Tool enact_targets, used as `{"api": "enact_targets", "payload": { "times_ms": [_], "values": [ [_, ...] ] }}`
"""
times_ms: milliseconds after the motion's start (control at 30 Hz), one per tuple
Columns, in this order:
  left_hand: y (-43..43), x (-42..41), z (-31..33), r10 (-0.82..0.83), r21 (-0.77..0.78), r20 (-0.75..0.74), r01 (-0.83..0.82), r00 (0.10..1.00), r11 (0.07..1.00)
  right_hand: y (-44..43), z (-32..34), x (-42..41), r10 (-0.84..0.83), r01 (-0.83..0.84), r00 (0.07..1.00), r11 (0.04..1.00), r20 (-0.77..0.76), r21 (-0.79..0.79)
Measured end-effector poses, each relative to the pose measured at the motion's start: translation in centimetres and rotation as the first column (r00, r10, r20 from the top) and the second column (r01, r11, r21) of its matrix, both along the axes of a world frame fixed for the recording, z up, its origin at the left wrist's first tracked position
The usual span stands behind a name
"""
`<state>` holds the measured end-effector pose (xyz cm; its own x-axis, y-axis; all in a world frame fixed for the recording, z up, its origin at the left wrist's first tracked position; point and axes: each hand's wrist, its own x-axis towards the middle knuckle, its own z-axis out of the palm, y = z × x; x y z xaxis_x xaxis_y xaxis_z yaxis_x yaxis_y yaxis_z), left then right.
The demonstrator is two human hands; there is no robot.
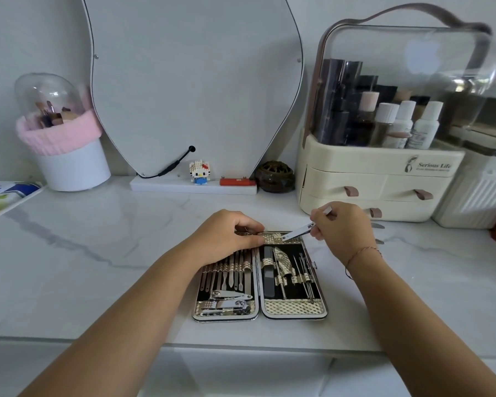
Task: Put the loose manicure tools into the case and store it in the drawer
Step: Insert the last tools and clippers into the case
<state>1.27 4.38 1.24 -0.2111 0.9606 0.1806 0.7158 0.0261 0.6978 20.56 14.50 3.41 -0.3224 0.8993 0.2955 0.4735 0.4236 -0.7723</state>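
Observation:
An open manicure case [295, 309] with gold-patterned straps lies flat on the marble table in front of me, with several metal tools in both halves. My left hand [226, 236] rests on the case's far left edge, fingers curled over its rim. My right hand [344, 224] pinches a small silver nail clipper [297, 232], whose tip points at the gold strap at the top of the right half. Two loose metal tools [378, 225] lie on the table just right of my right hand, partly hidden by it.
A cream cosmetics organiser [378, 179] with brown-tabbed drawers and a clear lid stands at the back right. A curved mirror [195, 81], a small toy figure [199, 171], a dark jar [275, 176] and a pink-trimmed brush holder [66, 144] line the back. The table's front edge is near me.

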Motion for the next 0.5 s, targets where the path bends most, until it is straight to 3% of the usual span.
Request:
{"api": "enact_targets", "payload": {
  "times_ms": [500],
  "values": [
    [0.15,-0.21,-0.16,-0.002,-0.006,-0.005,0.002,1.000,1.000,-0.04,-0.02,-0.09,-0.015,0.015,1.000,1.000,-0.026,0.003]
  ]
}}
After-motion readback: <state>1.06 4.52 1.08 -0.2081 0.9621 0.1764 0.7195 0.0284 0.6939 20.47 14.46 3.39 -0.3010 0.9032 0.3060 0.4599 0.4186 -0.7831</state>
